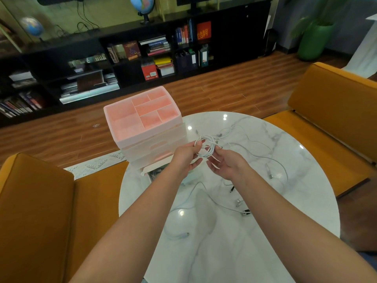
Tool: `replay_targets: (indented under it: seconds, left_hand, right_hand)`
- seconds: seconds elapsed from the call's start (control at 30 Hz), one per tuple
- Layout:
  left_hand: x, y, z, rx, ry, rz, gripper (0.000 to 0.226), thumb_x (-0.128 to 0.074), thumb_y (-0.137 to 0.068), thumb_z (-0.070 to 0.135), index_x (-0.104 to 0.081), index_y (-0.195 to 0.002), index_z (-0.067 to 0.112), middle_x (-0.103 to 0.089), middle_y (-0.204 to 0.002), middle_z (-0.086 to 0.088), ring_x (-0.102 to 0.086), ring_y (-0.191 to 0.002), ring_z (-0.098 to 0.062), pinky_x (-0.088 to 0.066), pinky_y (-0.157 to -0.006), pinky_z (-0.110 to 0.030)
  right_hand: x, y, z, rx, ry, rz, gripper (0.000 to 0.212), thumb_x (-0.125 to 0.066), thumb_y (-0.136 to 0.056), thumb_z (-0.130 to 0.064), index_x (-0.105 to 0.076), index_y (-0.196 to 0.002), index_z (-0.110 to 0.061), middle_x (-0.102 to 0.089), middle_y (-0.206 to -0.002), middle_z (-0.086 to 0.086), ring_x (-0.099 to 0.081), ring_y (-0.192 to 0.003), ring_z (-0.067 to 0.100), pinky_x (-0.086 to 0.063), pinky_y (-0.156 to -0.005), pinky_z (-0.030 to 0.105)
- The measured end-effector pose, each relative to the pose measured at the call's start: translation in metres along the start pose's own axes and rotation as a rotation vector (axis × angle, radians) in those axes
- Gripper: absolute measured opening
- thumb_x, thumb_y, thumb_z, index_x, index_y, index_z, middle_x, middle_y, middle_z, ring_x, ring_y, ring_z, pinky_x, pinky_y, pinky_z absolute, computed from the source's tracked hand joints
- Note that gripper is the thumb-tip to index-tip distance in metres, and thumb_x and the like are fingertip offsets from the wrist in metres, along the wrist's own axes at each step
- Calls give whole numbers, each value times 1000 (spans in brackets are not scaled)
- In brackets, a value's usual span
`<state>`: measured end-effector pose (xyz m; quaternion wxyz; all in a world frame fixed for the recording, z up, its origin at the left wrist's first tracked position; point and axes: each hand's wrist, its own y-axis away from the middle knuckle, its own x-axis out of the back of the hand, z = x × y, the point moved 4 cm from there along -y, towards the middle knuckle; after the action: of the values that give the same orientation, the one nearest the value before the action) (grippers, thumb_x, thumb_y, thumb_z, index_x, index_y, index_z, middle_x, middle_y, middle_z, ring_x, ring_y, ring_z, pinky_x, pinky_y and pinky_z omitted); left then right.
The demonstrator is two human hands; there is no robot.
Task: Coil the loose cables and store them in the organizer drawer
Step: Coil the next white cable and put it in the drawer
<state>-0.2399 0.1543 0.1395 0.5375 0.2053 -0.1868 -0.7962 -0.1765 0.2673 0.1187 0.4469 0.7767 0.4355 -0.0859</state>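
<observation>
Coiling white cable (pixel 206 147) – left hand (pixel 188 155) grips loops | right hand (pixel 225 165) pinches tail | organizer drawer (pixel 155 155) just left – left hand nearer

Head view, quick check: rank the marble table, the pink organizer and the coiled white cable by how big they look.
1. marble table, largest by far.
2. pink organizer, on the table's far left edge.
3. coiled white cable, smallest, held between the left hand and right hand.
No close calls.
</observation>
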Motion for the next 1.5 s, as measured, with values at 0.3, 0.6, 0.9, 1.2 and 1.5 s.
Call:
replay_targets:
  seconds: [0.3, 0.6, 0.9, 1.2, 1.5]
  left_hand:
    - [-1, 1, 1, 111, 4, -58, 18, -65, -92, 25, -75, -107, 24, -65, -98, 10, -52, -86, -7, -50, -63, -18]
    - [-4, -1, 1, 42, 0, 13, 21, -67, -92, 22, -73, -111, 19, -67, -83, 8, -55, -73, -5, -49, -66, -18]
    - [-4, -3, 2, -14, -159, -57, 17, -61, -95, 28, -71, -107, 22, -70, -97, 4, -62, -87, -9, -49, -76, -22]
    - [-2, -3, 15, -113, -417, -65, 59, -83, -72, 40, -63, -122, 14, -70, -111, 0, -66, -97, -13, -54, -68, -22]
    - [20, -9, 17, -169, -250, 88, 30, -80, -80, 16, -66, -103, 3, -70, -92, -9, -68, -82, -19, -60, -61, -24]
  right_hand:
    - [3, 3, 0, -125, -22, -9, 19, -53, -99, -19, -61, -83, -16, -54, -73, -6, -43, -61, 5, -31, -57, 18]
    - [-5, 19, -8, -134, 5, -244, 15, -58, -77, -11, -62, -90, -7, -57, -78, 7, -49, -65, 19, -46, -65, 31]
    - [-4, 16, -15, 77, 262, -206, 9, -72, -82, -2, -70, -91, -5, -70, -81, 4, -64, -74, 13, -55, -65, 22]
    - [-9, 19, -15, 171, 464, -253, 22, -70, -81, 6, -72, -100, -4, -71, -83, 3, -65, -74, 12, -55, -72, 26]
    - [3, 16, -21, 113, 424, -180, 32, -71, -80, 6, -67, -112, 5, -63, -85, 13, -58, -70, 18, -59, -68, 29]
